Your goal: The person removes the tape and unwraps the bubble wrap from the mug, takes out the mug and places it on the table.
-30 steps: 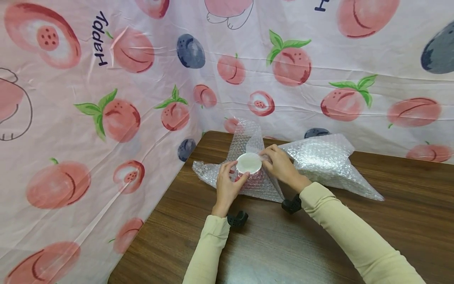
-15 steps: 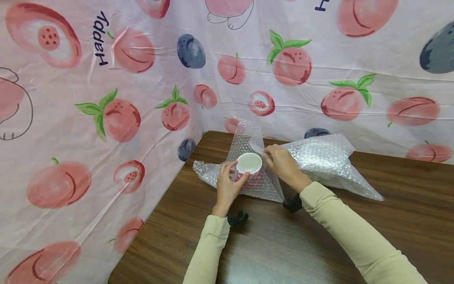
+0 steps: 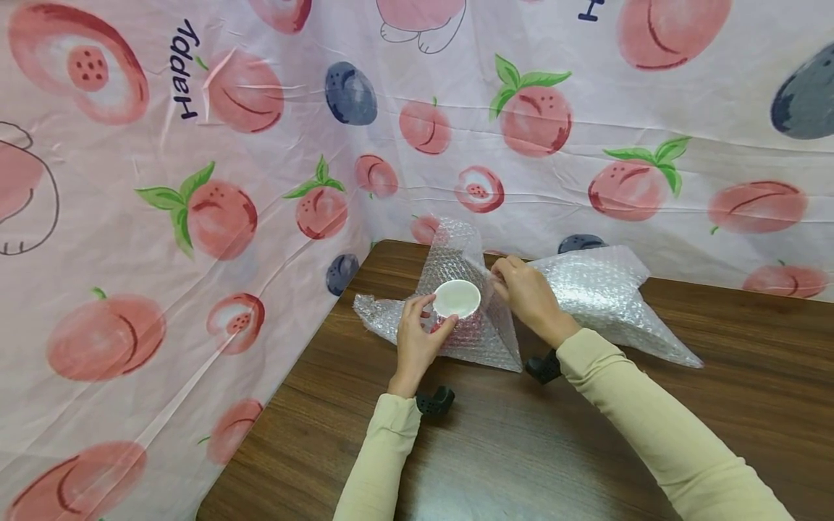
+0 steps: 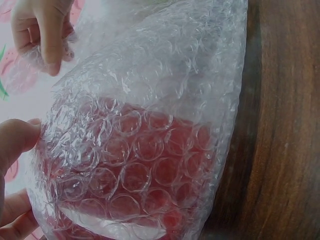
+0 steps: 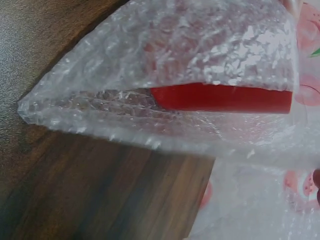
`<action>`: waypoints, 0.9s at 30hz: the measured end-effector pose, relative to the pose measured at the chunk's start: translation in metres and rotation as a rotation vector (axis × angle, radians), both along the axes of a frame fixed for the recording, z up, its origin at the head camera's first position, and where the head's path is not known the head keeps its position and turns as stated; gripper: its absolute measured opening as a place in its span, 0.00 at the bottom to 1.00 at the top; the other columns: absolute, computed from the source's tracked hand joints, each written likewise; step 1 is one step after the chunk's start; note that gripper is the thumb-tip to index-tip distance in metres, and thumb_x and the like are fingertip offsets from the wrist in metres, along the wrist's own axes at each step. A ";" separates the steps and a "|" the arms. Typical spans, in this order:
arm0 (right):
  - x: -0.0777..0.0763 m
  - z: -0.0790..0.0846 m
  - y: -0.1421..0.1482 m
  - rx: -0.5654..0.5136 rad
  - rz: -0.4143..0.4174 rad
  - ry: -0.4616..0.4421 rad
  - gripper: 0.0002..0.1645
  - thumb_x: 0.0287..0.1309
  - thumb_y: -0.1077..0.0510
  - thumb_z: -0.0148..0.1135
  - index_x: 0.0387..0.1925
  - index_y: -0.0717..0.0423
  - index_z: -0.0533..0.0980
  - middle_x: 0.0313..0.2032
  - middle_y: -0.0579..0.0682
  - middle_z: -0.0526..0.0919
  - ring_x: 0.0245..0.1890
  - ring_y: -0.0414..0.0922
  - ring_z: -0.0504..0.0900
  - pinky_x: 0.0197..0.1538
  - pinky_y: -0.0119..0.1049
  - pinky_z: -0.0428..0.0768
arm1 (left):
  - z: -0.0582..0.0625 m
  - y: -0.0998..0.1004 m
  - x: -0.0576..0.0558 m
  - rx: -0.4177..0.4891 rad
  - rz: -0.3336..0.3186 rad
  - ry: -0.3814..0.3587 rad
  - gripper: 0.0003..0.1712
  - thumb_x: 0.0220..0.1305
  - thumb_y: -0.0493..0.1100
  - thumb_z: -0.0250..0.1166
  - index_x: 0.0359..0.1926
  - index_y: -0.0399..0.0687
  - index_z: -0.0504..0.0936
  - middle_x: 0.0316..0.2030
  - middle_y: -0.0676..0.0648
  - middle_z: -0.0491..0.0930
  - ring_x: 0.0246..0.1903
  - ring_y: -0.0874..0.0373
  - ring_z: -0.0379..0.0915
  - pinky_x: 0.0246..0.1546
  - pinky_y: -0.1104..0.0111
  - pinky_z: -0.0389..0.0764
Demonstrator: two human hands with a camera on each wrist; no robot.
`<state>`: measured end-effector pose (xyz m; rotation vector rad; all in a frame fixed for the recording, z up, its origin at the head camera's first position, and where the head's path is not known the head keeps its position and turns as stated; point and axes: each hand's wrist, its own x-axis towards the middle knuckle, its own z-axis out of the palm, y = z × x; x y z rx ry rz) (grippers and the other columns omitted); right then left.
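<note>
A red cup with a white round end facing up stands in a sheet of bubble wrap. Whether that end is the mouth or the base, I cannot tell. My left hand holds the wrapped cup from its near left side, thumb and fingers curved round it. To the right, my right hand pinches the upper edge of the wrap, apart from the cup. Through the bubbles the cup's red wall shows in the left wrist view. In the right wrist view, a fold gapes and bares a red strip.
A second bubble wrap piece, bulky and shiny, lies right of my right hand. The brown wooden table ends at the back and left against a peach-printed cloth. Another flap of wrap spreads left.
My right hand has moved from beside the cup's rim a little to the right and back, drawing the wrap's edge away. The left hand and cup stay in place.
</note>
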<state>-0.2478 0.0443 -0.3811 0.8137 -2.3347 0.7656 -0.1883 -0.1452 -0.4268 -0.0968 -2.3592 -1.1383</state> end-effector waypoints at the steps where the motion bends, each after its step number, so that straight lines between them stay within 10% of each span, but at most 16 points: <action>1: 0.000 0.001 0.000 -0.010 -0.002 0.004 0.05 0.46 0.66 0.63 0.27 0.62 0.74 0.24 0.54 0.74 0.22 0.48 0.74 0.25 0.40 0.73 | 0.000 0.000 0.000 -0.003 0.001 0.004 0.29 0.43 0.46 0.71 0.47 0.36 0.75 0.42 0.42 0.72 0.34 0.52 0.69 0.32 0.65 0.72; 27: -0.010 0.006 0.021 -0.036 -0.113 -0.163 0.11 0.44 0.67 0.65 0.28 0.66 0.71 0.28 0.58 0.74 0.31 0.53 0.73 0.35 0.43 0.72 | -0.002 0.000 -0.001 -0.011 -0.005 0.013 0.29 0.44 0.47 0.70 0.47 0.36 0.75 0.42 0.42 0.72 0.34 0.53 0.68 0.32 0.63 0.72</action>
